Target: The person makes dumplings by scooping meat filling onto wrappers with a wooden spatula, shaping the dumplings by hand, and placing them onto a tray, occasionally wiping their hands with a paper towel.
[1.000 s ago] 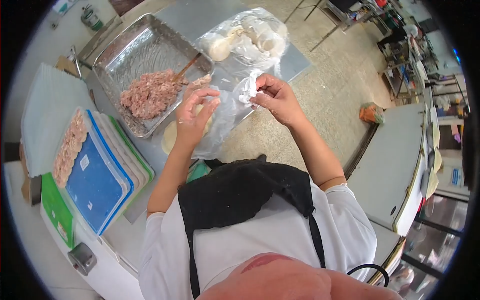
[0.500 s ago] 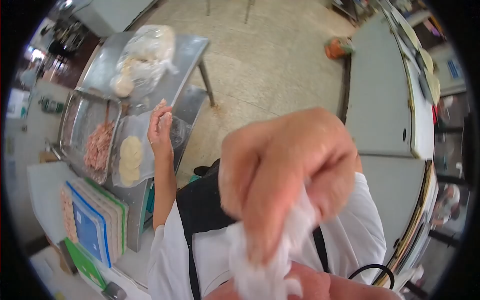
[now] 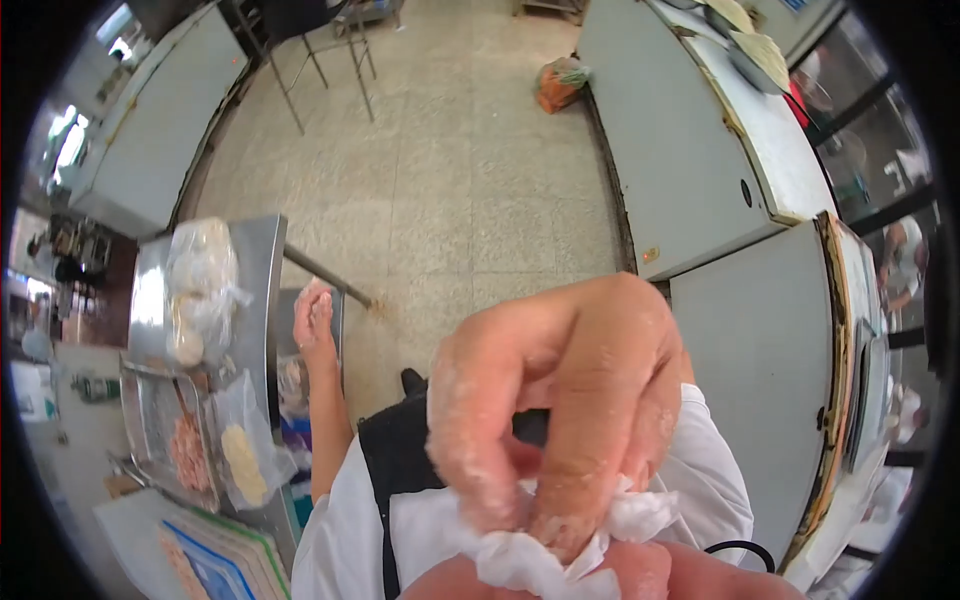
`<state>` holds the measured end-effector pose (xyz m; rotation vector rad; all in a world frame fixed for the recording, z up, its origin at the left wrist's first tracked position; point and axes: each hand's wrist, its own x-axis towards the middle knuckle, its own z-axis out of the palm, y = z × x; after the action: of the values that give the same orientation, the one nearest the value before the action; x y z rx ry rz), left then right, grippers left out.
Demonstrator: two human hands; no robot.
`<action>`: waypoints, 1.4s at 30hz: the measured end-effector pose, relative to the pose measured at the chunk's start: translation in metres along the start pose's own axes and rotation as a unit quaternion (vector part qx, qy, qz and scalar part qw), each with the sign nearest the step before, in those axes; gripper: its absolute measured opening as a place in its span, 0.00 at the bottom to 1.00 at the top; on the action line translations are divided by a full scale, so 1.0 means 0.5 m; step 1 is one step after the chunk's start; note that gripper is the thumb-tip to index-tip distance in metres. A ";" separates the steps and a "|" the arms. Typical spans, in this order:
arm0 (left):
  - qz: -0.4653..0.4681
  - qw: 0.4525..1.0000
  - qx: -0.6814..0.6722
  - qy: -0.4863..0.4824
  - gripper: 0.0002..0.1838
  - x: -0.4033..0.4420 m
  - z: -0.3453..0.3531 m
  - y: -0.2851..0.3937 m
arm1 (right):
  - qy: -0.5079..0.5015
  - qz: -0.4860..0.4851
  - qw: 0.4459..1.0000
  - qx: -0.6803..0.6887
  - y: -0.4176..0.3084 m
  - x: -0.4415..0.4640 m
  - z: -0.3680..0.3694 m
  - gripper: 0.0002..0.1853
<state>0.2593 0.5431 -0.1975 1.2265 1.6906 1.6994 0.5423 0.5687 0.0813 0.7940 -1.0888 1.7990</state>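
Note:
My right hand (image 3: pixel 570 400), dusted with flour, is large and close to the camera. Its fingers pinch a crumpled white tissue (image 3: pixel 540 560) against my face at the bottom of the view. Off to the left, my left hand (image 3: pixel 314 316) hangs beside the table edge with loosely bent, floury fingers and nothing in them. On the steel table (image 3: pixel 262 262) near it lie flat dough rounds (image 3: pixel 243 465) on a plastic sheet (image 3: pixel 232 405). A metal tray (image 3: pixel 145 425) beside them holds pink minced meat (image 3: pixel 188 455).
A plastic bag of dough (image 3: pixel 203 262) and a dough ball (image 3: pixel 185 347) sit farther along the table. Stacked lidded boxes (image 3: pixel 215 560) stand at lower left. White cabinets (image 3: pixel 690 150) line the right side, an orange bag (image 3: pixel 560 85) on the floor beside them.
My view has turned to the right, so the table sits lower and farther left. The right hand still holds the tissue at my face; the left hand's fingers look a little more bent.

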 end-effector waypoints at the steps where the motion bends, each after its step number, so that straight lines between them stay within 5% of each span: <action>1: 0.010 0.999 0.028 -0.016 0.10 0.009 0.007 0.001 | 0.008 0.051 0.999 0.002 -0.024 0.006 0.003 0.12; 4: -0.011 0.997 0.043 -0.059 0.11 0.044 0.032 0.001 | 0.053 0.061 0.992 0.096 -0.021 0.014 0.029 0.14; 8: -0.080 0.992 -0.027 -0.094 0.11 0.076 0.044 0.022 | 0.130 -0.011 0.991 0.006 -0.001 0.054 0.063 0.13; 9: 0.001 0.995 0.001 -0.100 0.10 0.089 0.038 -0.006 | 0.071 -0.006 0.997 -0.022 0.003 0.061 0.051 0.11; 13: 0.052 0.991 0.006 -0.119 0.09 0.126 0.004 -0.048 | -0.063 0.013 0.992 -0.113 0.027 0.077 0.047 0.14; 17: 0.000 0.994 0.021 -0.111 0.10 0.153 -0.043 -0.074 | -0.108 0.068 0.979 -0.161 0.065 0.090 0.044 0.16; 19: -0.013 0.996 0.031 -0.088 0.10 0.162 -0.073 -0.047 | -0.160 0.022 0.968 -0.193 0.115 0.097 0.032 0.17; 26: 0.083 0.995 0.059 0.021 0.10 0.087 -0.240 -0.070 | -0.170 0.051 0.984 0.023 0.220 0.151 0.037 0.14; 28: -0.146 0.986 -0.028 0.077 0.17 0.033 -0.283 -0.063 | 0.053 0.106 0.990 0.078 0.223 0.142 0.071 0.08; 32: -0.126 0.982 -0.119 0.072 0.27 0.001 -0.340 0.016 | -0.072 0.048 0.994 0.070 0.236 0.130 0.061 0.09; 34: -0.032 0.988 -0.145 0.031 0.33 -0.014 -0.338 0.085 | -0.123 0.078 0.977 0.158 0.236 0.133 0.046 0.08; 42: -0.033 0.998 -0.015 0.046 0.29 -0.154 -0.278 0.143 | -0.165 0.137 0.937 0.276 0.220 0.101 0.064 0.12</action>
<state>0.2038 0.3921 -0.1309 1.0817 1.7336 1.7593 0.4242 0.5302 0.0979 1.3722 -0.9363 2.3125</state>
